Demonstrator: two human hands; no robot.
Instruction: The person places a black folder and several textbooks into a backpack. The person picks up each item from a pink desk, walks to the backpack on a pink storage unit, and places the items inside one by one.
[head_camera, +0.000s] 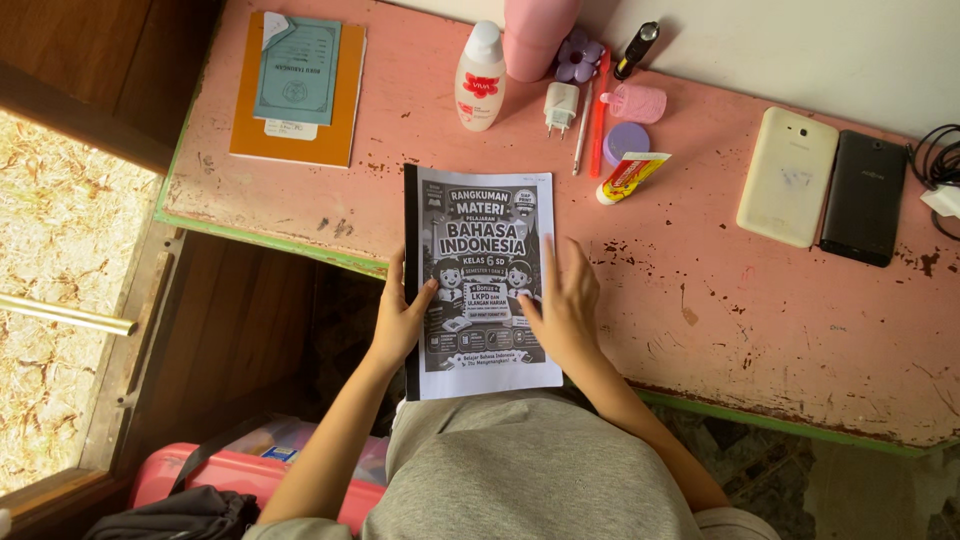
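Seen from above, a person holds a black-and-white printed booklet (483, 283) at the near edge of a worn pink worktop (760, 330), one hand on each long side. The booklet's long axis runs from near to far, its black-taped spine on the left; its far half lies on the worktop and its near half overhangs toward the person's lap.

At far left on the worktop lies an orange book (340, 110) with a teal passbook (298, 70) on top of it, well apart from both hands. The left hand (402, 318) grips the spine edge low down, thumb laid over the cover and fingers tucked out of sight beneath, so it is closed around that edge. The booklet sits directly between the two hands, neither one clearly nearer. The right hand (562, 305) rests flat and open on the right part of the cover, fingers spread and pointing far, pressing more than clasping.

Beyond the booklet stand a white lotion bottle (480, 78), a white charger plug (561, 106), a red pen (599, 115) and a small tube (630, 176). Farther right lie a cream tablet (787, 177) and, just beside it, a black phone (863, 198).
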